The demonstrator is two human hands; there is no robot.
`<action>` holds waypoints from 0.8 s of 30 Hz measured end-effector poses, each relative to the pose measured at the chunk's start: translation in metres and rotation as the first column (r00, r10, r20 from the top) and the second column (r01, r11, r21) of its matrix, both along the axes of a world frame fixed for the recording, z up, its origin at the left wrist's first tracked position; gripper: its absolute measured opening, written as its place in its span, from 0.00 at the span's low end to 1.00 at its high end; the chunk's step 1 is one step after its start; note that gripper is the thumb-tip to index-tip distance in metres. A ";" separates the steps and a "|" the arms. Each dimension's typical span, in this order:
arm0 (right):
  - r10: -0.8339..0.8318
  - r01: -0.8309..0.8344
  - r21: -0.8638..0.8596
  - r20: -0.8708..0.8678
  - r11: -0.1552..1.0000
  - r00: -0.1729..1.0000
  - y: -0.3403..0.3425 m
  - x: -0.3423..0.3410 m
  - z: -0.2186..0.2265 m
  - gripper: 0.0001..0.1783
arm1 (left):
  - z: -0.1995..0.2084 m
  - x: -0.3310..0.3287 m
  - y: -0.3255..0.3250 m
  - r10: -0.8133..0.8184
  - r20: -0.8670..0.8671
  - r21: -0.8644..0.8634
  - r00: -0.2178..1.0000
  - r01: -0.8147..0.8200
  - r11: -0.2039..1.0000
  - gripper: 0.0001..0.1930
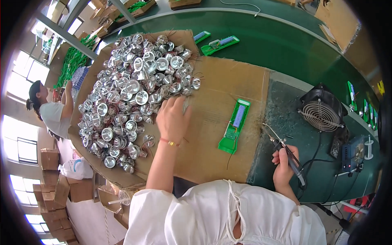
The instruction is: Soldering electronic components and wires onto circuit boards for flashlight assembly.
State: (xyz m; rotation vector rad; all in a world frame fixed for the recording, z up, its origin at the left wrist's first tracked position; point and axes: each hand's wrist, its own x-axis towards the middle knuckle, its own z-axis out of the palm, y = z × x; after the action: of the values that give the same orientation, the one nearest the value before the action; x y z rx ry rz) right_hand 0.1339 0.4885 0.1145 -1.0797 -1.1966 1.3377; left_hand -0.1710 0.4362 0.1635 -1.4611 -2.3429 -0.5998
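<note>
My left hand [173, 119] reaches to the right edge of a heap of silvery lamp reflector cups [132, 86] with thin wires. Its fingers are stretched out and the thumb stands apart; the fingertips are close to the cups, and whether they touch one is unclear. My right hand [284, 164] grips a black-handled soldering iron [290, 157], whose thin metal end points up and left. Between my hands lies a green plastic housing [234, 127] holding a blue cylindrical battery cell [239, 116] and a small circuit board, with a wire trailing from its lower end.
A cardboard sheet [212, 81] covers the bench under the housing. To the right are a black fan [320, 110] with a wire guard and a blue soldering station [352, 154]. More green housings [220, 45] lie on the green surface beyond. Another person [55, 110] works at far left.
</note>
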 end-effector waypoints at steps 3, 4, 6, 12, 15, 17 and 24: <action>0.092 -0.092 -0.011 0.041 0.996 0.995 -0.007 0.004 0.007 0.11 | -0.003 -0.009 0.035 0.039 -0.037 0.090 0.999 -0.035 0.995 0.14; 0.096 -0.096 -0.010 0.059 0.995 0.994 -0.010 0.007 0.009 0.11 | -0.004 -0.011 0.048 0.103 0.001 0.078 0.995 -0.103 0.992 0.13; 0.112 -0.112 -0.001 0.064 0.994 0.992 -0.017 0.011 0.012 0.11 | -0.009 -0.023 0.058 0.149 0.051 0.084 0.987 -0.153 0.985 0.11; 0.155 -0.154 -0.014 0.077 0.988 0.985 -0.022 0.010 0.017 0.12 | -0.022 -0.031 0.059 -0.194 0.290 0.393 0.937 0.068 0.917 0.07; 0.159 -0.158 -0.035 0.055 0.987 0.986 -0.017 0.012 0.012 0.11 | 0.002 0.008 0.035 -0.379 0.722 0.508 0.579 -0.072 0.858 0.05; 0.264 -0.265 0.016 0.064 0.964 0.963 -0.017 0.010 0.011 0.10 | 0.003 0.027 0.007 -0.542 0.758 0.585 0.363 -0.010 0.811 0.05; 0.417 -0.462 0.153 0.253 0.874 0.873 -0.016 -0.002 0.010 0.10 | -0.024 0.076 -0.041 -0.169 0.849 0.073 0.501 0.206 0.976 0.05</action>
State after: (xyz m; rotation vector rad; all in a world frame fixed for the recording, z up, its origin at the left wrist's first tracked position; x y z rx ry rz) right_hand 0.1323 0.4720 0.1247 -0.8368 -1.7864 1.4174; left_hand -0.0947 0.3953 0.1395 -1.6898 -2.8774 -1.6927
